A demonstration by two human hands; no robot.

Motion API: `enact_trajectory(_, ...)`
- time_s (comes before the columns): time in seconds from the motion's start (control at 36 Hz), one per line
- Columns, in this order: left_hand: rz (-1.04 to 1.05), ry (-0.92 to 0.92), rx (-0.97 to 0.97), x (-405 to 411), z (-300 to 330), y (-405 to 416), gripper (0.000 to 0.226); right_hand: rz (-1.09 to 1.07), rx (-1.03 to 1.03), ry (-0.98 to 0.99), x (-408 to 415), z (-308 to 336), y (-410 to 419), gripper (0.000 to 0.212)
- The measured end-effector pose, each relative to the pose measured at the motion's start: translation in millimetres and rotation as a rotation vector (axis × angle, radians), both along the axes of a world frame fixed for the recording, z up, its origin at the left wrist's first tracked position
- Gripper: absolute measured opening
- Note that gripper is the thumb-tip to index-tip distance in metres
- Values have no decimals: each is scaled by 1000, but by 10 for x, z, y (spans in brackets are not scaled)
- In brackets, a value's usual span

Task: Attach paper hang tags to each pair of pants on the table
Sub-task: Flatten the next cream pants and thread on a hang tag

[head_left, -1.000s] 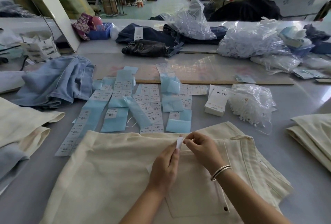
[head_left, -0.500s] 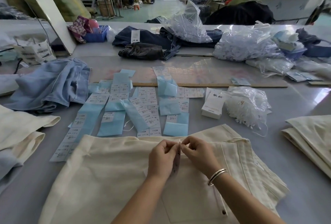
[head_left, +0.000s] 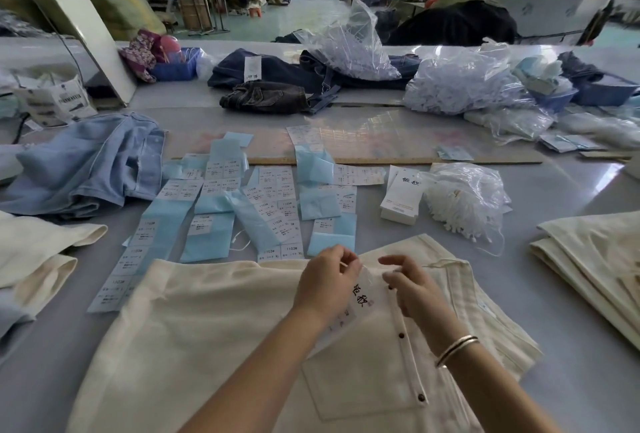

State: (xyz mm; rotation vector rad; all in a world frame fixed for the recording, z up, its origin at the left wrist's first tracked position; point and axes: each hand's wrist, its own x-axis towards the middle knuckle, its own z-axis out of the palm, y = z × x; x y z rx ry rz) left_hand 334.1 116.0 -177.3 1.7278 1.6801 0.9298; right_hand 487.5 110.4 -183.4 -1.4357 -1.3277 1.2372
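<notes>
Cream pants (head_left: 221, 339) on tabletop (head_left: 571, 346), hang tag (head_left: 360, 301) pinched in left hand (head_left: 325, 280); right hand (head_left: 412, 283) curled, grip unclear. Tag not tied yet; more pants (head_left: 595, 259) waiting.
</notes>
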Motion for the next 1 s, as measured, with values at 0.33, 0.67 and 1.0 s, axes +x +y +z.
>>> enact_trajectory(0.33, -118, -317, -144, 621, -80, 133, 19, -234, -16, 354, 532, -62, -165, 9)
enact_trajectory(0.67, -290, 143, -195, 1219, -171, 678, 29, -377, -129, 237, 905, -48, 3, 12)
enact_trajectory(1.0, -94, -500, -409, 1188, -251, 756, 10, -324, 62, -620, 794, -136, 296, 16)
